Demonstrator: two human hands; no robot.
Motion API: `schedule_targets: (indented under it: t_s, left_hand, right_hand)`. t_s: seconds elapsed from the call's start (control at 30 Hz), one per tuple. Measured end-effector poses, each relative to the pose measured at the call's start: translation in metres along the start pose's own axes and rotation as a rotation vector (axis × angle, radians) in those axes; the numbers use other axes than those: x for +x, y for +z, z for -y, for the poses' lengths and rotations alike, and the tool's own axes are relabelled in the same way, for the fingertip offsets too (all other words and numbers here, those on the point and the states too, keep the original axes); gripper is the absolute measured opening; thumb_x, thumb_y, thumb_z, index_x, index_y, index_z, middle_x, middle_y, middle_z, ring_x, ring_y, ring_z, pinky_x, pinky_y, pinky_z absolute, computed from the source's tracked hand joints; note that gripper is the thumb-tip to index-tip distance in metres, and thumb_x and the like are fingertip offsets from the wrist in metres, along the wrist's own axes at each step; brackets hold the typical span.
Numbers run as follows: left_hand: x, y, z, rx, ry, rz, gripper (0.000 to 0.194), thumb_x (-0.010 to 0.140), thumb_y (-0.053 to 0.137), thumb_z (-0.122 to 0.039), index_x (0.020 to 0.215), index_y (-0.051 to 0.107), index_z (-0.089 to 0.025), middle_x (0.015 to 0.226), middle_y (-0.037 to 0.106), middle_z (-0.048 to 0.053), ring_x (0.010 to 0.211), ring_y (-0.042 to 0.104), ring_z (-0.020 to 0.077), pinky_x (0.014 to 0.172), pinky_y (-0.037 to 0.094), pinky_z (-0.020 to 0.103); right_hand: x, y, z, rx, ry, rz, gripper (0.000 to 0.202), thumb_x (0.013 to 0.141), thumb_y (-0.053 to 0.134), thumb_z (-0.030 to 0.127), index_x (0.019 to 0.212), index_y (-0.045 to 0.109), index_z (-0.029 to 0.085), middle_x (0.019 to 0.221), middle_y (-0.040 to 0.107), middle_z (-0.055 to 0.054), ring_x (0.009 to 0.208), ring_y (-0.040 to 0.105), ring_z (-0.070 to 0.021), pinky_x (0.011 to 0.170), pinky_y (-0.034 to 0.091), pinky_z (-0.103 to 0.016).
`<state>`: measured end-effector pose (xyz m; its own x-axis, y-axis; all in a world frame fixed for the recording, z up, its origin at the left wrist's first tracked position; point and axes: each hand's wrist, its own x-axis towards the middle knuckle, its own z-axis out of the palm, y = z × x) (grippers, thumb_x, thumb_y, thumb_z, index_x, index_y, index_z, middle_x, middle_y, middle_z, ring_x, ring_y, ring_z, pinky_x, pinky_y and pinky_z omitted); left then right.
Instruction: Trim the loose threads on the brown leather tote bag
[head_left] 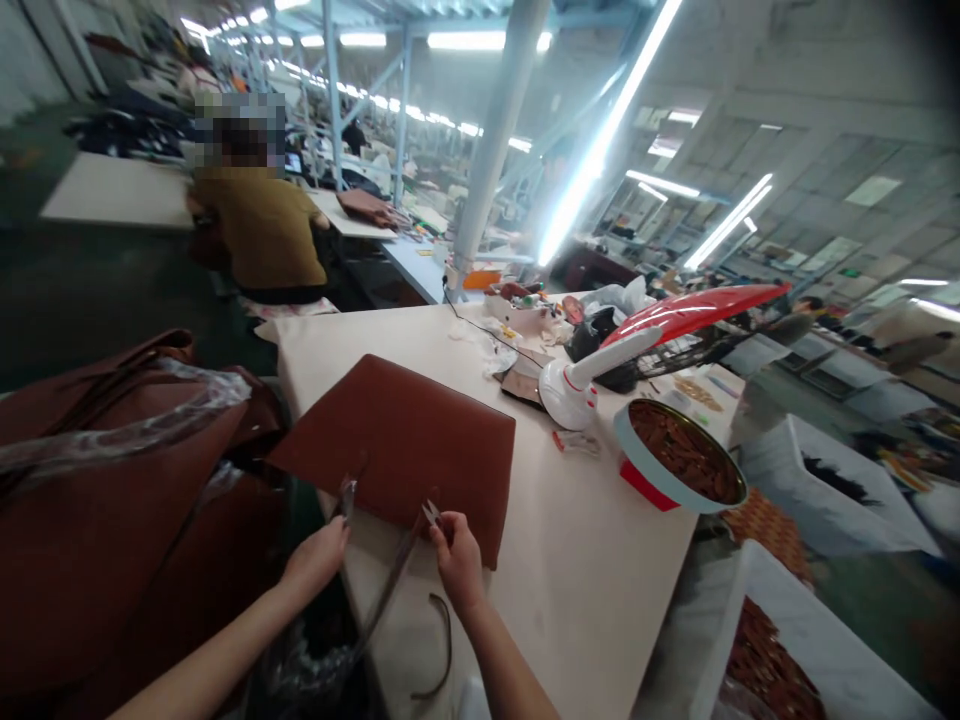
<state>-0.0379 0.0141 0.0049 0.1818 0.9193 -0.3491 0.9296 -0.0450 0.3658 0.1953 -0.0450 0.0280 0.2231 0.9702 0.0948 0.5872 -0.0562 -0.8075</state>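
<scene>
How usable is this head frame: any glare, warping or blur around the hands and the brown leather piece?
Head view: the ceiling tube lights blow out into white streaks; wide-angle warping bends the pillar and tilts the table; corners darken. The left hand, right hand and brown leather piece are evenly lit and fairly sharp, but the strap ends they pinch are slightly smeared.

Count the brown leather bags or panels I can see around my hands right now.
2, maybe more. One flat brown bag lies on the table just beyond the left hand and right hand. One plastic-wrapped bag sits at left; others may be hidden beneath it.
</scene>
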Motion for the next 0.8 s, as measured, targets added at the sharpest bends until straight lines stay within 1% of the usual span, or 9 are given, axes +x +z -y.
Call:
schedule_targets:
  t_s: [0.1,0.17,0.2,0.3,0.37,0.43,0.53,0.63,0.8]
  left_hand:
    - [-0.004,-0.005,-0.004,-0.063,0.079,0.032,0.029,0.084,0.035,-0.039,0.083,0.057,-0.02,0.084,0.067,0.007,0.08,0.063,0.0211,0.065,0.042,0.027]
    - [-0.004,-0.017,0.013,-0.094,0.062,0.02,0.034,0.081,0.04,-0.048,0.073,0.058,-0.02,0.078,0.066,0.005,0.076,0.063,0.0208,0.063,0.042,0.026]
    - [-0.003,-0.024,0.026,-0.102,0.027,-0.014,0.037,0.08,0.039,-0.05,0.074,0.058,-0.019,0.079,0.066,0.006,0.077,0.062,0.0212,0.064,0.043,0.027]
    - [0.01,-0.043,0.063,-0.098,-0.115,-0.189,0.039,0.082,0.037,-0.046,0.098,0.053,-0.015,0.1,0.06,0.012,0.09,0.059,0.0242,0.074,0.044,0.032]
    - [0.025,-0.051,0.077,-0.091,-0.174,-0.29,0.043,0.082,0.037,-0.044,0.109,0.046,-0.012,0.108,0.055,0.015,0.095,0.056,0.0262,0.079,0.043,0.035]
    - [0.042,-0.053,0.082,-0.094,-0.186,-0.341,0.043,0.082,0.038,-0.044,0.109,0.046,-0.012,0.106,0.054,0.014,0.094,0.056,0.0263,0.079,0.043,0.035]
    - [0.06,-0.05,0.084,-0.126,-0.176,-0.36,0.03,0.083,0.036,-0.038,0.094,0.053,-0.016,0.096,0.056,0.011,0.088,0.056,0.0248,0.078,0.043,0.035]
    - [0.066,-0.049,0.091,-0.194,-0.179,-0.368,0.027,0.084,0.032,-0.034,0.082,0.054,-0.018,0.089,0.057,0.009,0.087,0.056,0.0234,0.079,0.042,0.034]
    - [0.068,-0.055,0.102,-0.363,-0.204,-0.379,0.023,0.082,0.033,-0.034,0.079,0.05,-0.02,0.088,0.057,0.007,0.089,0.054,0.0224,0.081,0.04,0.033]
  right_hand:
    - [0.024,0.023,0.028,-0.034,-0.099,0.105,0.018,0.083,0.046,0.033,0.094,0.05,0.02,0.084,0.062,-0.001,0.074,0.057,-0.0124,0.068,0.043,-0.023]
    - [0.038,0.041,0.042,-0.072,-0.158,0.178,0.017,0.082,0.048,0.032,0.094,0.051,0.02,0.084,0.062,-0.001,0.075,0.057,-0.0126,0.068,0.043,-0.023]
    - [0.045,0.05,0.048,-0.095,-0.186,0.213,0.017,0.082,0.048,0.032,0.094,0.051,0.021,0.083,0.062,0.0,0.075,0.057,-0.0129,0.067,0.043,-0.023]
    - [0.065,0.08,0.064,-0.178,-0.265,0.299,0.016,0.08,0.051,0.031,0.093,0.052,0.022,0.082,0.062,0.0,0.075,0.057,-0.0139,0.067,0.042,-0.024]
    - [0.078,0.1,0.073,-0.243,-0.315,0.34,0.015,0.08,0.053,0.029,0.093,0.053,0.022,0.085,0.062,0.0,0.076,0.057,-0.0146,0.067,0.041,-0.024]
    - [0.091,0.12,0.08,-0.316,-0.355,0.366,0.016,0.079,0.053,0.029,0.094,0.053,0.022,0.087,0.062,-0.002,0.077,0.057,-0.0157,0.067,0.04,-0.025]
    - [0.108,0.147,0.084,-0.426,-0.406,0.404,0.015,0.08,0.053,0.03,0.092,0.053,0.021,0.085,0.061,-0.004,0.075,0.056,-0.0169,0.065,0.039,-0.027]
    - [0.119,0.168,0.085,-0.504,-0.466,0.459,0.014,0.08,0.053,0.031,0.089,0.052,0.02,0.084,0.06,-0.004,0.074,0.055,-0.0176,0.063,0.038,-0.027]
    - [0.127,0.188,0.088,-0.568,-0.522,0.528,0.015,0.081,0.051,0.032,0.089,0.05,0.019,0.087,0.059,-0.005,0.076,0.054,-0.0181,0.064,0.038,-0.028]
